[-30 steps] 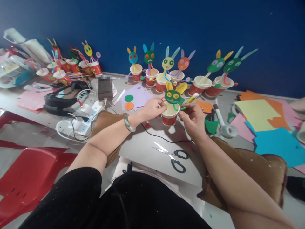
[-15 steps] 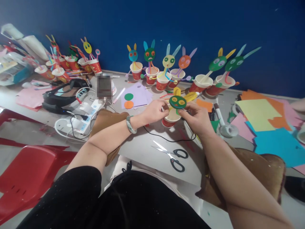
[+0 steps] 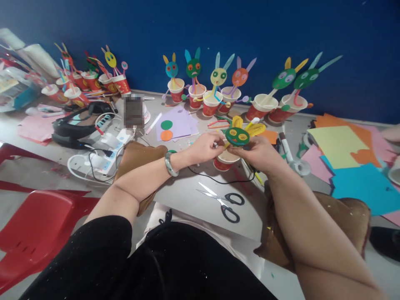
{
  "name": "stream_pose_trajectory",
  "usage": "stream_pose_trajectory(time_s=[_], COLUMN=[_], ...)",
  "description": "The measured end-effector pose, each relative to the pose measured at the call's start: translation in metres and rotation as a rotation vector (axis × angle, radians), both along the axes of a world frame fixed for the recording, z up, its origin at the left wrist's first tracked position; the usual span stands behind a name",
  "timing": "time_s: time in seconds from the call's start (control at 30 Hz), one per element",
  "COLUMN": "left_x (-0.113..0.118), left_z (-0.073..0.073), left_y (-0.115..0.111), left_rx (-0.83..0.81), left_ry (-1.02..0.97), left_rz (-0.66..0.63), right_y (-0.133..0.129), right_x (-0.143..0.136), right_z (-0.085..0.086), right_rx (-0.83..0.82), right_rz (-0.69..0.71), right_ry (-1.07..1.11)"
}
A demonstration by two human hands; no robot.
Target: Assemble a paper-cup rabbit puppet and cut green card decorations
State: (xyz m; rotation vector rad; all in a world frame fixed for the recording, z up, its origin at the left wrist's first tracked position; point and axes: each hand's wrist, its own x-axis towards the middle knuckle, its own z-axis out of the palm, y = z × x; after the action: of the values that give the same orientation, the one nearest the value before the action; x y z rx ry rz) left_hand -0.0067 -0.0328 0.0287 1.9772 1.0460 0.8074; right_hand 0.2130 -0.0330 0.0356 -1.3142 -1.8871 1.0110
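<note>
A green paper rabbit head (image 3: pixel 233 136) with yellow eyes and yellow ears tilts above a red-and-white paper cup (image 3: pixel 222 164). My right hand (image 3: pixel 261 153) is closed at the head's lower right edge, with thumb and fingers just under it. At the cup's left rim, my left hand (image 3: pixel 206 148) is closed in a pinch beside a short yellow strip (image 3: pixel 226 146); exactly what lies between these fingertips is hidden. Below the cup, scissors (image 3: pixel 223 201) with black handles lie partly spread on the table.
Finished-looking rabbit cups (image 3: pixel 212 104) line the blue wall. Lilac paper (image 3: pixel 179 121) carries a green and an orange disc. A power strip (image 3: pixel 120 146) with cables lies left; coloured paper sheets (image 3: pixel 356 183) and a tape roll (image 3: pixel 301 167) lie right. A black cable crosses before the cup.
The green head has moved slightly right and tilted, and my right hand's thumb has shifted beneath it. My left hand stays by the cup rim. The whole view has shifted a little.
</note>
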Motion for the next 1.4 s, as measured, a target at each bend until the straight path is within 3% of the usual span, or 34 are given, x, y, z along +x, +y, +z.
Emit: stream_pose_trajectory(time_s=[0.2,0.47,0.63,0.83,0.97,1.2,1.4], left_x=[-0.005,-0.006,-0.007,-0.005,-0.005,-0.006,-0.014], left_z=[0.005,0.012,0.013,0.015,0.017,0.006,-0.006], left_y=[0.003,0.001,0.001,0.0,-0.002,0.006,0.019], left_rx=[-0.092,-0.073,-0.205,-0.251,-0.285,-0.357,-0.41], left_ry=[-0.005,0.059,0.009,-0.058,-0.079,-0.147,-0.191], left_rz=[-0.045,-0.009,-0.038,0.052,0.045,-0.064,-0.045], right_y=[-0.003,-0.007,-0.008,-0.011,-0.013,-0.009,-0.004], right_x=[-0.002,-0.007,-0.007,-0.009,-0.01,-0.005,0.002], right_z=[0.006,0.007,0.004,0.004,0.004,-0.001,-0.002], right_rx=[-0.036,-0.036,-0.044,-0.067,-0.041,-0.013,-0.015], right_rz=[-0.062,-0.094,-0.1,-0.118,-0.139,-0.163,-0.216], right_ry=[0.002,0.019,0.025,0.03,0.044,0.029,-0.002])
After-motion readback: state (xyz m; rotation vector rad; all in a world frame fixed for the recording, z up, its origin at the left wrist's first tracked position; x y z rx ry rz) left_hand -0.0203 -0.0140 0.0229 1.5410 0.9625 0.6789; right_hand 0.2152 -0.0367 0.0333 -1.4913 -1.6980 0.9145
